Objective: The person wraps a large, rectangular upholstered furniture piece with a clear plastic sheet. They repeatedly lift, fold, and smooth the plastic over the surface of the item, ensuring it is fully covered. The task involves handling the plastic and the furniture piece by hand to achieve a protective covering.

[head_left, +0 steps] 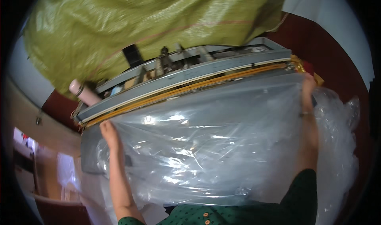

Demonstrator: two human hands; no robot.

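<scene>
A wide clear plastic sheet (206,141) is stretched between my two hands over a grey tabletop (90,145). At its upper left corner, my left hand (108,130) is closed on the plastic near the strip's left end. My right hand (308,86) grips the far right corner, its fingers partly hidden. Along the sheet's far edge runs a long orange-yellow strip (190,90), fixed to the front of a long grey metal frame (198,70). The sheet's near edge reaches my green dotted top.
Crumpled plastic (337,145) hangs off the right side. A pink bottle (84,93) leans at the frame's left end. Tools and small parts lie in the frame's trough. A large yellow-green woven sack (158,22) stands behind. To the left is an open doorway (47,165).
</scene>
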